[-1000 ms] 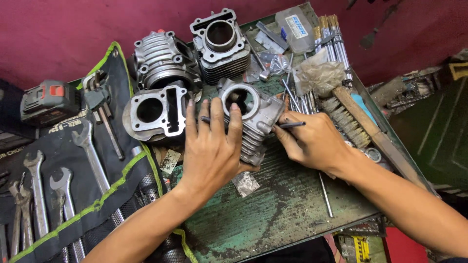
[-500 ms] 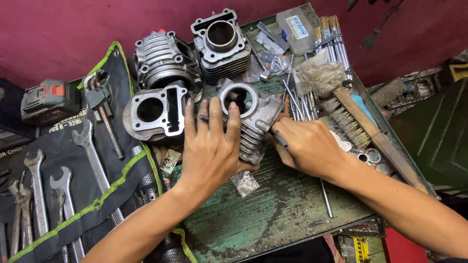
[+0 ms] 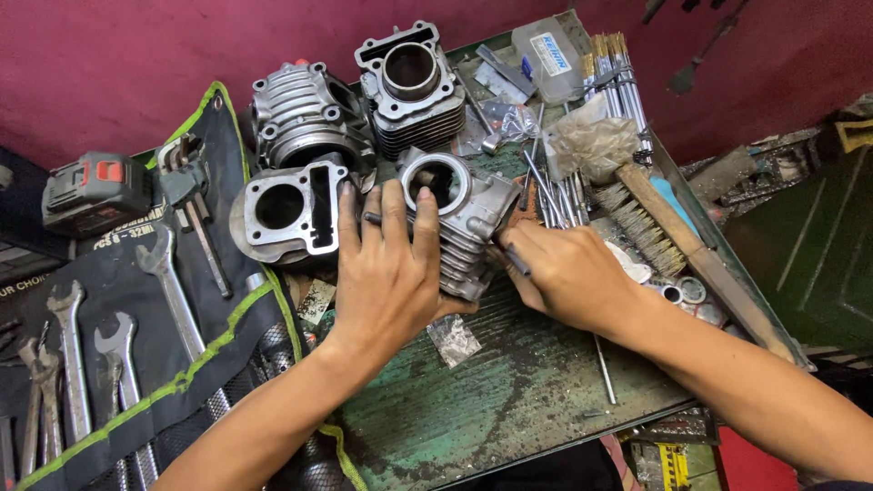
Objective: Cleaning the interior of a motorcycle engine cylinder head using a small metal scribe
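Note:
A finned grey engine cylinder (image 3: 466, 211) lies on its side on the worn green metal tray (image 3: 509, 400). My left hand (image 3: 386, 273) lies flat over its near side, fingers spread toward the bore. My right hand (image 3: 568, 273) is closed around a thin dark tool (image 3: 516, 261) whose tip rests against the cylinder's right side. Three more engine cylinders stand behind: one (image 3: 286, 211) just left of my left hand, one (image 3: 305, 114) at the back left, one (image 3: 414, 82) at the back middle.
A tool roll (image 3: 136, 300) with several wrenches lies at the left, a cordless tool battery (image 3: 91, 191) above it. A wooden wire brush (image 3: 673, 241), metal rods (image 3: 555, 195), washers, a rag and a plastic box (image 3: 550, 55) crowd the tray's right and back.
My right hand has moved in toward the cylinder and lowered the thin tool against its side. My left hand stays on the cylinder.

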